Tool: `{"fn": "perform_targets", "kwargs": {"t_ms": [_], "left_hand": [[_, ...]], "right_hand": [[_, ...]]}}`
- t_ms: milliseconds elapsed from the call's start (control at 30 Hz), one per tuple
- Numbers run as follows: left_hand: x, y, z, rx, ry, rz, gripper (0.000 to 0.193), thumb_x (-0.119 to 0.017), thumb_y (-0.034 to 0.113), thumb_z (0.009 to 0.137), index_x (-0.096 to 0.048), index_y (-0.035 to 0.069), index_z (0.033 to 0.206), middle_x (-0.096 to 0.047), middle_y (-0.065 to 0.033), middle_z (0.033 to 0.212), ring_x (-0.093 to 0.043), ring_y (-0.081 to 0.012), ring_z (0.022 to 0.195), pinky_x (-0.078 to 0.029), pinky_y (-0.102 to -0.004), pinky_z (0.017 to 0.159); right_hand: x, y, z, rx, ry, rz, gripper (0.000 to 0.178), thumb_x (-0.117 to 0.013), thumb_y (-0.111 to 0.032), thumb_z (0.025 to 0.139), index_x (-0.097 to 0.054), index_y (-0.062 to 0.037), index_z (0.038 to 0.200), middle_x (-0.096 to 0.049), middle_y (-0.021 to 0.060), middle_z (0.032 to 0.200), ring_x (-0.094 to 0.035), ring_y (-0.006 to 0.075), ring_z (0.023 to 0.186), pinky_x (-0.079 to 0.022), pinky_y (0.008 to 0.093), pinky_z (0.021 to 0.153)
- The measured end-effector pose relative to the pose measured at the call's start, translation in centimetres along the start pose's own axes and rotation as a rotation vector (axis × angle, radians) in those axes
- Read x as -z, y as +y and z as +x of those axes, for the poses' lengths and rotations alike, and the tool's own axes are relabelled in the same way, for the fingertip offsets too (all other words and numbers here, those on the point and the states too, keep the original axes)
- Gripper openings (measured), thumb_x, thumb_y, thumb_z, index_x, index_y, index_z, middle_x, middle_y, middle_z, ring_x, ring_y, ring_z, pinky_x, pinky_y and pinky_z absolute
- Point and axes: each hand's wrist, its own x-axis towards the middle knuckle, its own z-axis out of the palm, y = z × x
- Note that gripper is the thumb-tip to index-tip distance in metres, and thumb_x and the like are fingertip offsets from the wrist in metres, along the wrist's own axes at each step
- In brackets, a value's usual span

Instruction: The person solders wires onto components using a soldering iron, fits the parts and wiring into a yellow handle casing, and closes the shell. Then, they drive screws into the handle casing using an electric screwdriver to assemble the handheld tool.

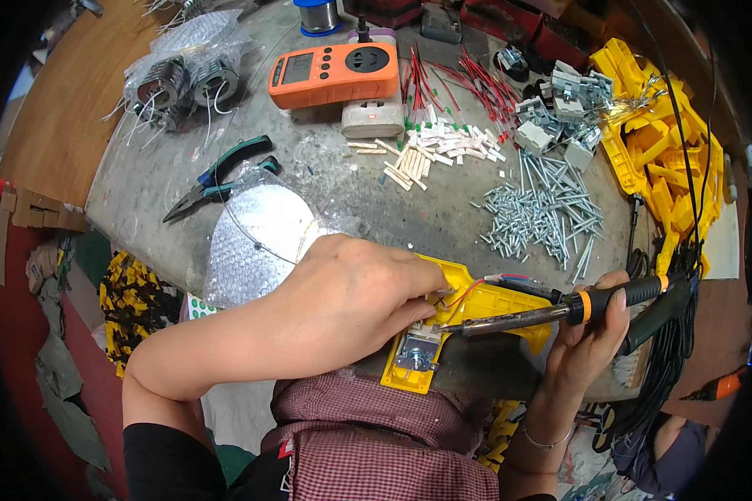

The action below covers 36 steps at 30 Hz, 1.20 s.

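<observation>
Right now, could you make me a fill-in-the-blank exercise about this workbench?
The soldering iron is in the ____ hand.
The casing by the left hand is coloured ____.
The boxy meter is coloured ____.
The wire spool has ____ flanges.

Missing words: right; yellow; orange; blue.

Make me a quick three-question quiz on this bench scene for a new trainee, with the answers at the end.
1. Which hand holds the soldering iron?
2. True or false: in the picture, the screws lie left of the pliers.
3. What colour is the casing by the left hand: a) red, b) yellow, c) blue?

Key:
1. The right hand.
2. False; they lie to the right.
3. b.
</observation>
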Motion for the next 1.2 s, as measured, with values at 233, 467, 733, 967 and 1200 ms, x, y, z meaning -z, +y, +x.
{"fn": "perform_targets", "kwargs": {"t_ms": [233,467,733,967,1200], "left_hand": [[0.1,-0.2,-0.5,0.017,0.132,-0.194,0.041,-0.077,0.003,0.079,-0.062,0.003,0.117,-0.065,-0.0054,0.083,-0.063,-0.0134,0.066,-0.047,-0.0263,0.057],[0.8,-0.2,-3.6,-0.184,0.334,0.077,0.026,-0.075,-0.006,0.068,-0.071,0.002,0.093,-0.066,-0.0075,0.086,-0.060,-0.0223,0.069,-0.047,-0.0325,0.060],[-1.3,1.8,-2.8,-0.238,0.404,0.274,0.039,-0.079,-0.002,0.062,-0.071,0.003,0.099,-0.064,-0.0058,0.073,-0.060,-0.0230,0.069,-0.048,-0.0323,0.059],[-1.8,1.3,-2.5,-0.256,0.400,0.273,0.043,-0.079,-0.003,0.063,-0.069,0.002,0.104,-0.068,-0.0045,0.077,-0.062,-0.0230,0.072,-0.051,-0.0322,0.061],[-2.0,1.4,-2.3,-0.277,0.394,0.270,0.047,-0.079,-0.004,0.061,-0.067,0.001,0.107,-0.069,-0.0046,0.078,-0.062,-0.0233,0.071,-0.052,-0.0326,0.061]], "right_hand": [[-0.1,0.0,0.2,-0.042,0.079,0.017,0.028,-0.048,-0.031,0.100,-0.050,-0.0030,0.100,-0.052,0.0035,0.062,-0.033,0.0046,0.040,-0.023,0.0204,0.037],[0.9,0.3,0.6,-0.063,0.009,0.065,0.027,-0.050,-0.029,0.100,-0.052,-0.0025,0.101,-0.056,0.0036,0.065,-0.036,0.0044,0.040,-0.025,0.0195,0.037],[0.4,0.3,0.7,-0.120,-0.029,0.049,0.026,-0.052,-0.028,0.100,-0.054,-0.0022,0.100,-0.055,0.0033,0.066,-0.040,0.0057,0.043,-0.029,0.0200,0.040],[0.2,0.2,0.6,-0.114,-0.047,0.017,0.026,-0.052,-0.028,0.100,-0.054,-0.0014,0.099,-0.053,0.0030,0.067,-0.041,0.0059,0.044,-0.030,0.0200,0.041],[-0.3,-0.1,0.3,-0.073,-0.023,0.019,0.027,-0.052,-0.027,0.099,-0.052,-0.0004,0.102,-0.052,0.0031,0.063,-0.040,0.0056,0.042,-0.030,0.0195,0.040]]}}
